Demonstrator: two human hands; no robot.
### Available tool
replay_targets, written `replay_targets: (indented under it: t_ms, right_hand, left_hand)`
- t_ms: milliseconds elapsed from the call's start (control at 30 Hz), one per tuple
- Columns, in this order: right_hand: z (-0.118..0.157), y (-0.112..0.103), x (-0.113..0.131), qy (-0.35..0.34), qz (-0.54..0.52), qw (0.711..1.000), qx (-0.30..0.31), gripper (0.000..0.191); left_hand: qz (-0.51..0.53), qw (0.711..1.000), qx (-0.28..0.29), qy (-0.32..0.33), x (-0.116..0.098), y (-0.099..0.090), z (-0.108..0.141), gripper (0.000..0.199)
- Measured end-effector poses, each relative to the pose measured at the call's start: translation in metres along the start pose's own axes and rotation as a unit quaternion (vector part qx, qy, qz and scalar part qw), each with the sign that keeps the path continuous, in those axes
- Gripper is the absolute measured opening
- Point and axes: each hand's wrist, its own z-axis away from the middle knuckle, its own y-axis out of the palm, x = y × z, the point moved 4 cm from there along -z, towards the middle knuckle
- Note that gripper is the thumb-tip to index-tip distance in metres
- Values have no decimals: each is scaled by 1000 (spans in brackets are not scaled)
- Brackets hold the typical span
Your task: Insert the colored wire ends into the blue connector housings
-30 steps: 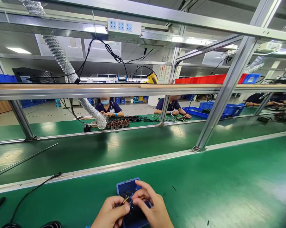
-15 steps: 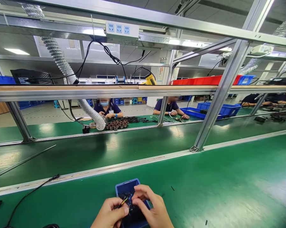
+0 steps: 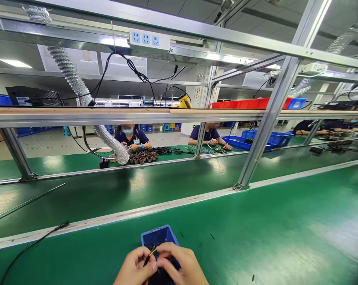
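My left hand point(image 3: 136, 266) pinches a short black cable point(image 3: 148, 259) with thin yellow-tipped wires over a blue bin point(image 3: 159, 233). Thumb and forefinger of my right hand point(image 3: 179, 263) are drawn together at the wire ends, close to my left fingertips; what they grip is too small to make out. Small dark pieces lie inside the bin, partly hidden behind both hands.
Small black scraps point(image 3: 212, 236) lie on the green bench right of the bin. A black cable point(image 3: 33, 245) runs along the left. Beyond a metal frame point(image 3: 262, 122), people sit at another bench with copper coils point(image 3: 143, 157) and blue trays point(image 3: 280, 137).
My right hand has moved left and down to the wire ends, its fingers closing together. The view has shifted slightly, and another small black scrap shows beside the bin.
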Motion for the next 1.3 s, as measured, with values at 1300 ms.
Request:
replay_targets:
  t_ms: [1300]
  right_hand:
    - [4,-21,30,-44,-58,962,264,26]
  left_hand:
    - [63,994,59,67,-9,-2,0,47]
